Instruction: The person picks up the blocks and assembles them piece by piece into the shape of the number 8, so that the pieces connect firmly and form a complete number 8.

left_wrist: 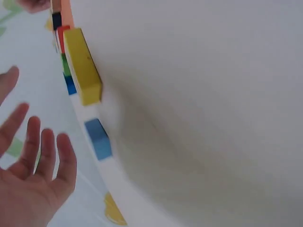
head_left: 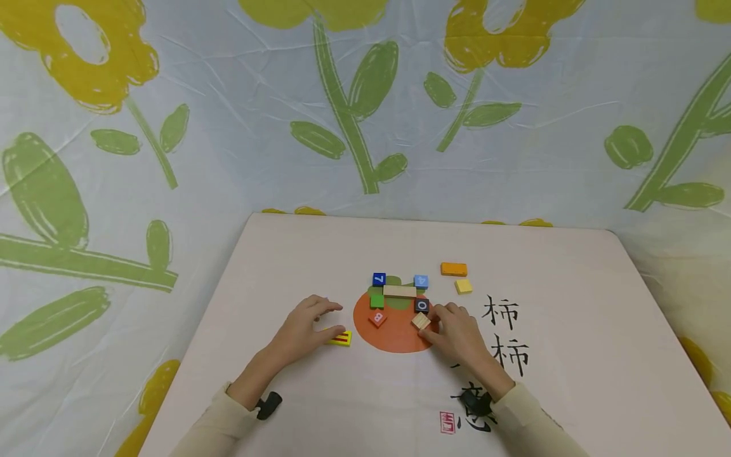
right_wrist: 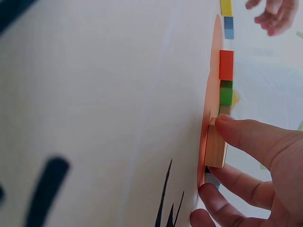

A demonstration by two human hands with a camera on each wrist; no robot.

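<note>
My right hand (head_left: 459,331) pinches a plain wooden block (head_left: 421,321) between thumb and finger, low over the printed orange persimmon. Right behind it stands a black block marked 0 (head_left: 421,306). My left hand (head_left: 301,329) hovers with spread, relaxed fingers and holds nothing. Beside its thumb lies a yellow block with red marks (head_left: 341,339), partly covered by that thumb in the head view. Close to the yellow block, a blue block (left_wrist: 98,139) shows in the left wrist view. A red block marked 8 (head_left: 377,318) sits turned at an angle on the persimmon, in front of a green block (head_left: 377,301).
Behind these, a long wooden block (head_left: 400,292) lies between a dark blue block marked 7 (head_left: 379,279) and a light blue one marked 4 (head_left: 421,281). An orange block (head_left: 454,269) and a small yellow block (head_left: 464,287) lie at the back right of the table (head_left: 571,304).
</note>
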